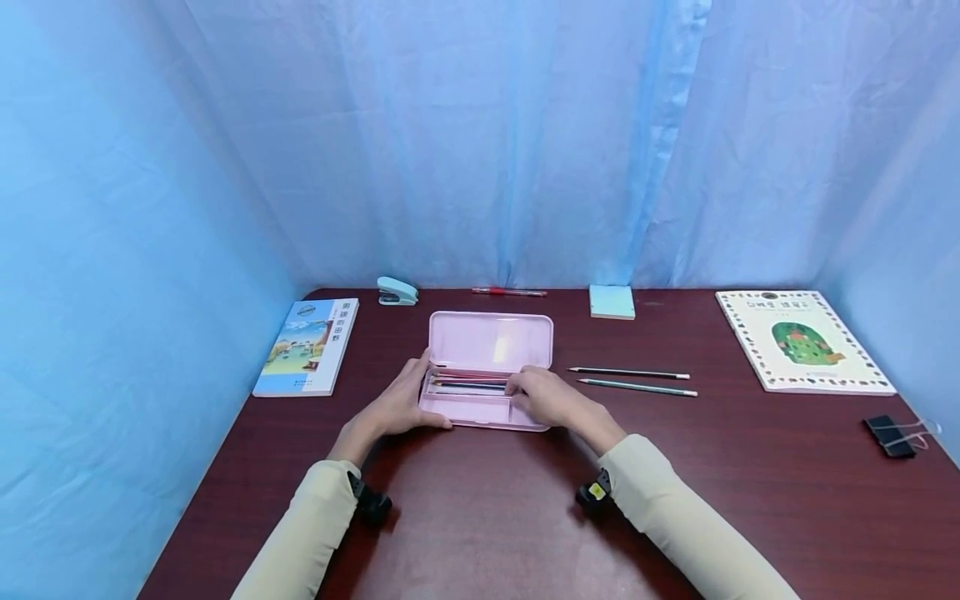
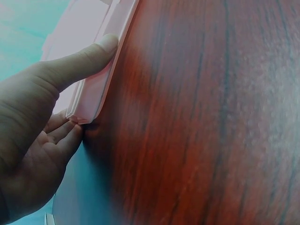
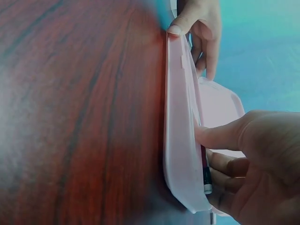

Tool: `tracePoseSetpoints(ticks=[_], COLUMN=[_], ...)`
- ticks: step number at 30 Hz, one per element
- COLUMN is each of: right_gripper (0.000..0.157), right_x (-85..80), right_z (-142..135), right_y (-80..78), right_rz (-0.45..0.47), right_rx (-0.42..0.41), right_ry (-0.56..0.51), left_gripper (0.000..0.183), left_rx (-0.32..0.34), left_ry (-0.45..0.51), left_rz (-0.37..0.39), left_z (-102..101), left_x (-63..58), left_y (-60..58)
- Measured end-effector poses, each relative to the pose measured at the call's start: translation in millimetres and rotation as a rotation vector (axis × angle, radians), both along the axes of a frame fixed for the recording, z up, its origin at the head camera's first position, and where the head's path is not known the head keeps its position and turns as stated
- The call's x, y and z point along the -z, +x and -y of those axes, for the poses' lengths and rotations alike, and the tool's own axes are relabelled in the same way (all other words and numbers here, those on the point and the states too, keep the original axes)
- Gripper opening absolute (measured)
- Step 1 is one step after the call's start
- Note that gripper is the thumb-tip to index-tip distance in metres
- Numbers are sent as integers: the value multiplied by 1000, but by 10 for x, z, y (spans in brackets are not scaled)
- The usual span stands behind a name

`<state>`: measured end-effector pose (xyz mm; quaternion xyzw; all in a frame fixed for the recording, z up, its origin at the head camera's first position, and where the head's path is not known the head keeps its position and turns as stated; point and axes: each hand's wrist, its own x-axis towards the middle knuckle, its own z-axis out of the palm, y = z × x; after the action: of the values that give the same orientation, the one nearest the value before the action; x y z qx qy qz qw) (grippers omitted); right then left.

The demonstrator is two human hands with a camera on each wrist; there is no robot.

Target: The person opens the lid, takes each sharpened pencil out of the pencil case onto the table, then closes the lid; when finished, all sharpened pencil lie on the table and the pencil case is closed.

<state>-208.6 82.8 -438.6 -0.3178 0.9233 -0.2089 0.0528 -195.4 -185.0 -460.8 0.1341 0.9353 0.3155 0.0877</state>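
A pink pencil case (image 1: 463, 408) lies with its lid (image 1: 487, 342) raised at the back. Several pencils (image 1: 468, 377) rest in its rear compartment. My left hand (image 1: 397, 404) holds the case by its left end, thumb on the front edge and fingers around the side, as the left wrist view shows. Over the right end of the case, my right hand (image 1: 551, 396) pinches a dark pencil (image 3: 206, 176) with a white-tipped end inside the case. Two pencils, a black one (image 1: 628, 372) and a green one (image 1: 637, 387), lie on the table to the right.
Along the back are a stapler (image 1: 397, 291), a red pen (image 1: 510, 292) and a note pad (image 1: 612, 302). One book (image 1: 306, 347) lies at left, another (image 1: 806, 342) at right, with a black binder clip (image 1: 892, 436) nearer me. Blue curtains (image 1: 480, 150) enclose the table.
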Motion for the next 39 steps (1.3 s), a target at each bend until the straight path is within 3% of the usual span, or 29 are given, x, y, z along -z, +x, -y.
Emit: tracePoseSetpoints(ticks=[9, 15, 21, 28, 39], right_gripper=[7, 5, 8, 9, 8], right_x=[25, -26, -64, -69, 155], right_z=[-64, -280, -730, -1392, -2186], right_y=[-39, -82, -80, 15, 268], right_rz=[-21, -40, -83, -94, -116], right_rx=[37, 37, 86, 188, 315], right_ry=[-126, -232, -289, -275, -189], left_gripper=[124, 124, 123, 124, 124], left_rx=[0, -1, -1, 8, 7], left_ry=[1, 5, 5, -4, 7], left_rz=[1, 5, 6, -2, 2], left_z=[0, -2, -5, 3, 1], left_x=[-4, -1, -5, -7, -2], left_y=[0, -4, 3, 4, 3])
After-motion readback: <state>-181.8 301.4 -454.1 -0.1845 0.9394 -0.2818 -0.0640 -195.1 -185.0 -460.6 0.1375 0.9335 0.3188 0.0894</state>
